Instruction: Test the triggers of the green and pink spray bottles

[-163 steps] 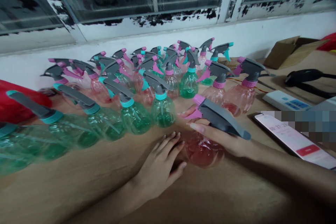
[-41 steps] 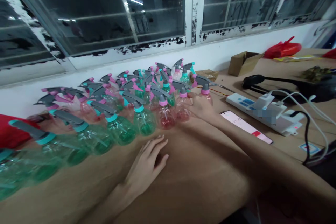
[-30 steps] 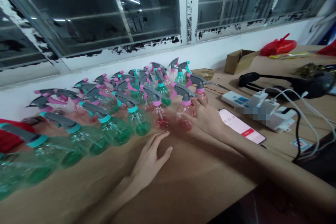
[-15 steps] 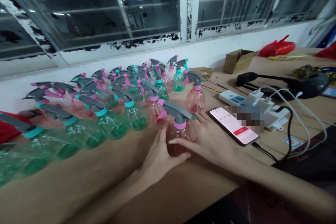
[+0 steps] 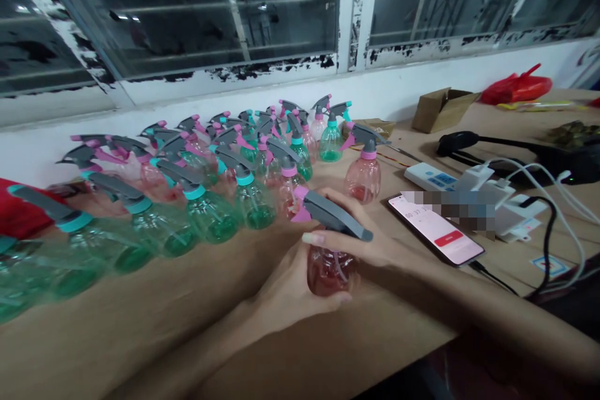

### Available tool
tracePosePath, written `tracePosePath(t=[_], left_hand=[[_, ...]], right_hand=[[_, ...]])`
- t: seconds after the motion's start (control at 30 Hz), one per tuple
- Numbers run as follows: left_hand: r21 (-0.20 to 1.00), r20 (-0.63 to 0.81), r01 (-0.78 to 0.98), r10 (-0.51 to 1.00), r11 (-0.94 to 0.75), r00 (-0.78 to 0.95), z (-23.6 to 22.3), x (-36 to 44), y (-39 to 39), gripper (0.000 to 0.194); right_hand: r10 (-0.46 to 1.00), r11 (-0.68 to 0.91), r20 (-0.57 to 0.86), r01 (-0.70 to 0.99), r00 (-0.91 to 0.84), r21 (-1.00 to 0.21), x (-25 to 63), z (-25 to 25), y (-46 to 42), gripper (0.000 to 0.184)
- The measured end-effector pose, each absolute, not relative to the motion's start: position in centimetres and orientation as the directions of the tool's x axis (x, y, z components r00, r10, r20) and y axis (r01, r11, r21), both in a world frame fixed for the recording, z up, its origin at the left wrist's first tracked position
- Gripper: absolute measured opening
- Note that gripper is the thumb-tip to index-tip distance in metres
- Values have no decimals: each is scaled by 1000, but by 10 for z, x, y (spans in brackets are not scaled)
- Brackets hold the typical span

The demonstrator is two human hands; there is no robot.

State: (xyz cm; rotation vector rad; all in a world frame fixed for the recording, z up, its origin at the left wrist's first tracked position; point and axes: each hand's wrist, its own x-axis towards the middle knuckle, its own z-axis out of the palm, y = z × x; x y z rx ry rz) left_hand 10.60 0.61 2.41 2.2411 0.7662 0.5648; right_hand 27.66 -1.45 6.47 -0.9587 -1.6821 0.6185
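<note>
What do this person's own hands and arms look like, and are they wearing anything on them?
The left hand and the right hand are bare: no gloves, rings, watch or sleeves show. The right has a longish fingernail.

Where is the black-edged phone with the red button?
The phone lies right of centre in the head view, between the white plastic power strip and the right forearm.

Both hands (image 5: 294,282) curled close together
</note>
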Motion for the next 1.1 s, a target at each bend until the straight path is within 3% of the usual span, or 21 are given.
tracePosePath(t=[0.17,0.33,0.53,0.67,0.9,1.1], left_hand=[[740,138,352,642,-573,754,27,104,12,66],[728,129,371,647,-576,751,26,95,21,77],[534,139,483,636,-694,759,10,50,33,97],[388,77,585,658,-712,749,2,15,37,92],[291,89,598,644,-747,760,-5,4,39,86],[261,91,588,626,-766,775,-7,4,38,85]], right_hand=[[830,557,546,245,-118,-794,268,62,-7,23],[840,540,529,289,-122,-791,262,62,0,23],[836,548,522,302,-167,-780,255,56,16,19],[853,521,476,309,-213,-796,250,53,27,13],[869,472,415,197,-269,-860,232,60,36,18],[857,485,394,261,-334,-834,236,57,38,31]])
